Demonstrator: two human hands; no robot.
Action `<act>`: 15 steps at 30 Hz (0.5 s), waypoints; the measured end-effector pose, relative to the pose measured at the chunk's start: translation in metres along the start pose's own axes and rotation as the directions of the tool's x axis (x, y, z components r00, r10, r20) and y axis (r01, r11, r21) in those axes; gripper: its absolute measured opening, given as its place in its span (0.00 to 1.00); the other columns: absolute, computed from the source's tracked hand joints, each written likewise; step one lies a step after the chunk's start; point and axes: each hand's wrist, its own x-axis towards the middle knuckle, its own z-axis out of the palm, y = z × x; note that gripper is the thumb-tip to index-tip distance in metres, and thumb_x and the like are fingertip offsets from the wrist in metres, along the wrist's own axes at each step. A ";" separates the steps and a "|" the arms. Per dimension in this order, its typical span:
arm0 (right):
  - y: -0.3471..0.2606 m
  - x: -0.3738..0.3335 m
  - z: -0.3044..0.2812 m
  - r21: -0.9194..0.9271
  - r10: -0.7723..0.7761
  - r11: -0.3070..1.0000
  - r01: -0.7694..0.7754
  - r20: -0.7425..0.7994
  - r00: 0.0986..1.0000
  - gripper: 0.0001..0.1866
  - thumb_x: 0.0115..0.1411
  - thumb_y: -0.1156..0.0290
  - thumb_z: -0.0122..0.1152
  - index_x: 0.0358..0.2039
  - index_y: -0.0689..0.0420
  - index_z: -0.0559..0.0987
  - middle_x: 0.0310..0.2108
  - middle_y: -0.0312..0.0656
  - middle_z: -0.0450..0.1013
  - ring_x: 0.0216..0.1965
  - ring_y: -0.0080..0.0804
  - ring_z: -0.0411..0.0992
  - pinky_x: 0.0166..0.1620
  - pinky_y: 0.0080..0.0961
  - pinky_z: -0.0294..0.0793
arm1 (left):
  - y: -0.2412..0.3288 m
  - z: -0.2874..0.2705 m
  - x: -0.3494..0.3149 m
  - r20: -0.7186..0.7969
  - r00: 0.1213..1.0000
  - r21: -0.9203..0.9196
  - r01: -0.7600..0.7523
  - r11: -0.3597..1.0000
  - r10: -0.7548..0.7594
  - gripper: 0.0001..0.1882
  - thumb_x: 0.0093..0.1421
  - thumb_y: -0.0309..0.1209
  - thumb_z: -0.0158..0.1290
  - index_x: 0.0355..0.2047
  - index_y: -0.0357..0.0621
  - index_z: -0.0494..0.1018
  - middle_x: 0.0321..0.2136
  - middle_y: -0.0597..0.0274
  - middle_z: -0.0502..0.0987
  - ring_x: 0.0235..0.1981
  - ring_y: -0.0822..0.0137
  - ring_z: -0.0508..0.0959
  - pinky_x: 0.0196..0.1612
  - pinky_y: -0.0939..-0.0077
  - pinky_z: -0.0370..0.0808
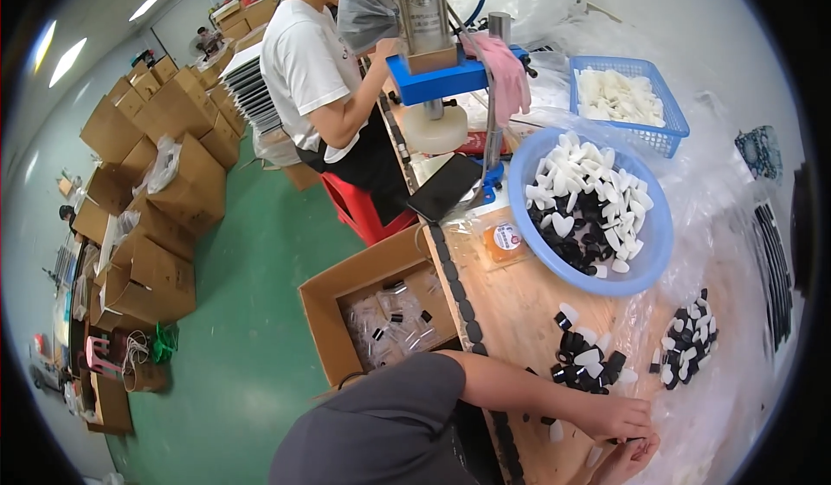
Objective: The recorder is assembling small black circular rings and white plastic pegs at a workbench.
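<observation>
My left hand [616, 416] reaches across the wooden table [511, 312], fingers closed on a small black piece [625, 440]. My right hand [634, 461] comes up from the lower edge and meets it at that piece; its grip is hidden. Just beyond my left hand lies a pile of small black and white parts [587, 362]. A second such pile [688, 346] rests on clear plastic sheet to the right. A round blue basin [519, 192] farther back holds many white heart-shaped and black parts.
A blue mesh basket [675, 126] of white parts stands at the back right. A blue press [433, 78] with a pink glove [511, 78] and a dark phone [443, 188] stand behind. A person in a white shirt [307, 74] works there. An open carton [333, 299] and stacked cartons [164, 139] stand on the green floor.
</observation>
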 end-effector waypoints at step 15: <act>0.005 0.009 -0.017 -0.131 0.007 0.991 -0.001 0.042 0.999 0.18 0.61 0.68 0.60 0.46 0.63 0.69 0.39 0.40 0.70 0.39 0.25 0.68 0.42 0.20 0.69 | -0.001 -0.006 0.002 0.024 0.997 0.047 0.067 0.997 -0.068 0.27 0.44 0.27 0.59 0.46 0.29 0.68 0.32 0.53 0.68 0.37 0.51 0.67 0.44 0.59 0.65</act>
